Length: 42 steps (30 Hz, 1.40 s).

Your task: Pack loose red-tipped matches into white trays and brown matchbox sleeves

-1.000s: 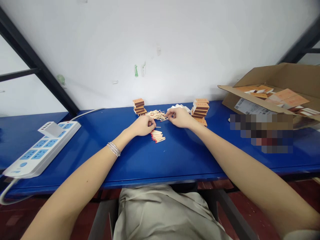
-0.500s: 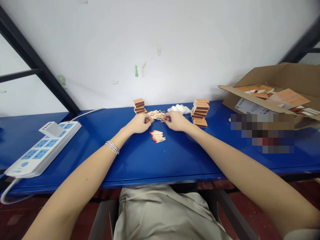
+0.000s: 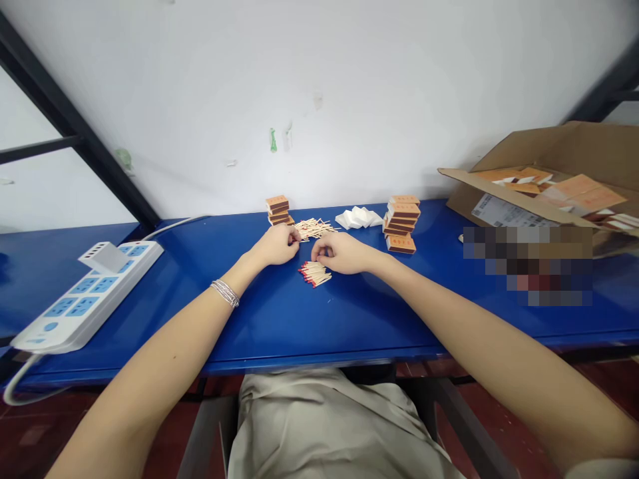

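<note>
A loose heap of matches (image 3: 317, 228) lies in the middle of the blue tabletop, pointing in mixed directions. My left hand (image 3: 280, 245) is at the heap's left edge, fingers drawn together; what is between them is too small to make out. In front of the heap is a smaller bunch of matches (image 3: 314, 273), roughly lined up, red heads to the left. Over the back edge of this bunch, my right hand (image 3: 344, 253) pinches a match, mostly hidden by the fingertips.
Matchbox stacks stand at left (image 3: 278, 209) and right (image 3: 401, 225) of the heap, with white folded paper (image 3: 358, 217) between. An open cardboard box (image 3: 504, 199) of matchboxes sits far right. A white power strip (image 3: 90, 293) with a plugged-in adapter (image 3: 104, 257) lies left.
My right hand has moved from the heap's right edge toward me and left, over the lined-up bunch. My left hand has shifted slightly left, staying beside the heap.
</note>
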### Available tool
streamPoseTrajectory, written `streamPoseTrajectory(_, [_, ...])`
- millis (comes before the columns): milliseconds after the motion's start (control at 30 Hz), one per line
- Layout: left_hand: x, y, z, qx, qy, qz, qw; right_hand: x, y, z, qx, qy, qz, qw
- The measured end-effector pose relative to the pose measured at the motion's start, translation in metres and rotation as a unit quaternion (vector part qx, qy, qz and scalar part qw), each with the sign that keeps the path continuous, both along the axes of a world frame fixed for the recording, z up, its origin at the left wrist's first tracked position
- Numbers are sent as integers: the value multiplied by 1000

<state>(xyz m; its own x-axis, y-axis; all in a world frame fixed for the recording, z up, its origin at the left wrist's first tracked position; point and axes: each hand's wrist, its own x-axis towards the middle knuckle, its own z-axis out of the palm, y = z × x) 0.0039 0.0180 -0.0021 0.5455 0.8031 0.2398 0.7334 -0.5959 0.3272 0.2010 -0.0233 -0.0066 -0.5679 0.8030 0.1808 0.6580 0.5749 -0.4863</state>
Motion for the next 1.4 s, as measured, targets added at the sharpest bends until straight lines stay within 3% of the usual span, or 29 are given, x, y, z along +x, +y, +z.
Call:
streamPoseTrajectory(167, [2,-2,0,-12,5,-15,1000,6,3,2,12,12,-30,999])
streamPoseTrajectory(533, [12,-15,5,-103,-7,-62,993,25,20,0,41,-7,-201,979])
streamPoseTrajectory(700, [13,-19,7,-148,-10,-91,985,36,27,-2,37,-28,-249,967])
streamPoseTrajectory(933, [8,-13,6,-167,-44,-84,981,25,26,-6,4,-47,-242,969])
streamPoseTrajectory(1133, [6,-10,6,-153,-56,-19,986,23,18,3,-24,-105,-250,962])
streamPoseTrajectory(1400, [7,-9,6,-123,-39,-20,991,9,4,3,-51,-44,-85,994])
